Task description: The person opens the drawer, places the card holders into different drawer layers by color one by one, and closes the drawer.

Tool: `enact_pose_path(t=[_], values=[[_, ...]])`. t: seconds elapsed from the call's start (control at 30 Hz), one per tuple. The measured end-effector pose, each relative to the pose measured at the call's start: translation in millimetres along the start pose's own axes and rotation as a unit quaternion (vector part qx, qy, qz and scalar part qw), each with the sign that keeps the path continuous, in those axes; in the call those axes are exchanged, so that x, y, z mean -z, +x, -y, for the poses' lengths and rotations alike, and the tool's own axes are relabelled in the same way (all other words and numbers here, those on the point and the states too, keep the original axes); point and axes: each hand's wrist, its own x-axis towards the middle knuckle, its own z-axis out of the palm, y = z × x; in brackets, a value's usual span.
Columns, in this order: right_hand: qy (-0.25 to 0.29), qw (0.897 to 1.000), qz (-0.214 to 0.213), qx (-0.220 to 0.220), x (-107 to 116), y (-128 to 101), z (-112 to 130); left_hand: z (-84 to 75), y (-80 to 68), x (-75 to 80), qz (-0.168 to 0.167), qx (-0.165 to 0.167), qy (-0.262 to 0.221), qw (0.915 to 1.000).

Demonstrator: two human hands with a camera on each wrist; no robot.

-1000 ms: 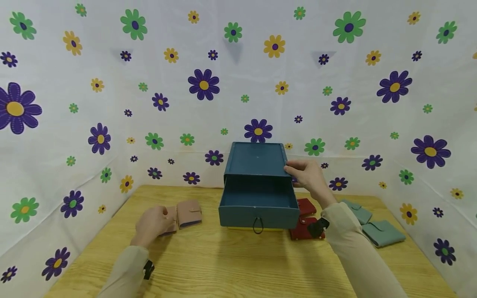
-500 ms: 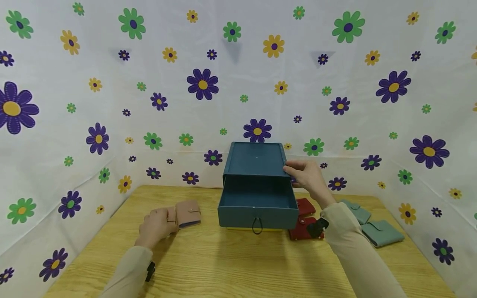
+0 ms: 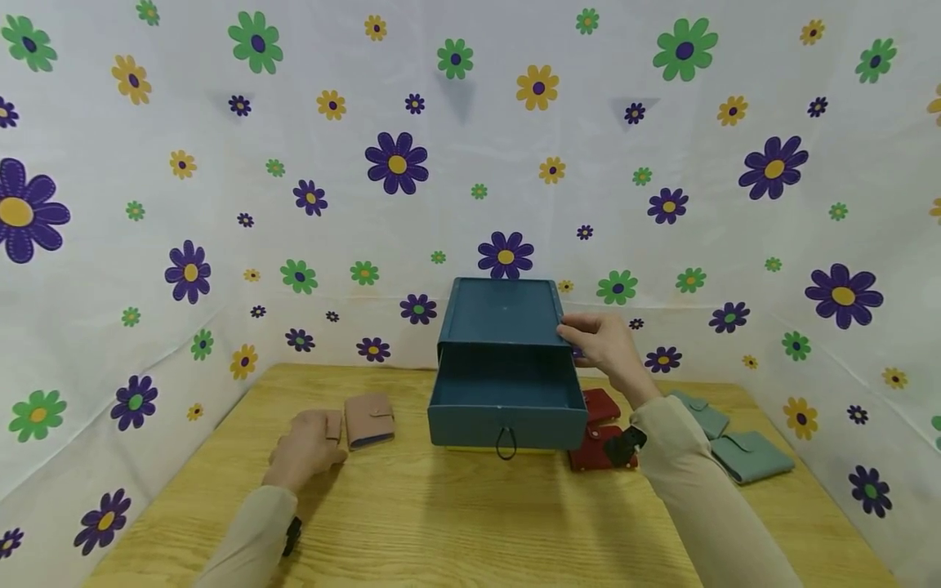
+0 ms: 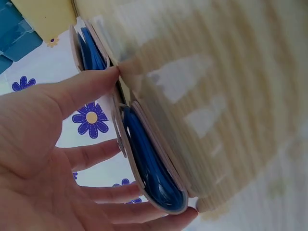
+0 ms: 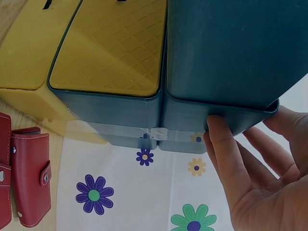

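A: What is changing here?

B: Very little. The left hand [image 3: 305, 447] is edging a touch nearer over the last second, fingers closing round the near pink wallet [image 4: 144, 159] at the table's [image 3: 456, 523] left. That wallet is not lifting yet.

A: And the right hand [image 3: 604, 347]?

B: It is still steadying the blue box [image 3: 503, 314], thumb and fingers gripping the top's right edge. The drawer [image 3: 506, 408] is standing pulled out toward the near side, a yellow one [image 5: 103, 45] beneath it.

A: How many wallets are lying about?

B: Two pink ones on the left, counting the far one [image 3: 370, 420], two red wallets [image 3: 599, 429] just right of the box, two green wallets [image 3: 735, 441] farther right.
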Motion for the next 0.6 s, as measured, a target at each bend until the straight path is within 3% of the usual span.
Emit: enact_pose_path(t=[0.2, 0.6], values=[[0.001, 1.000, 0.000, -0.001, 0, 1, 0, 5.3, 3.1, 0.9, -0.003, -0.018, -0.027, 0.9995], [0.005, 1.000, 0.001, 0.002, 0, 1, -1, 13.6, 0.1, 5.5, 0.006, 0.010, -0.025, 0.9996]])
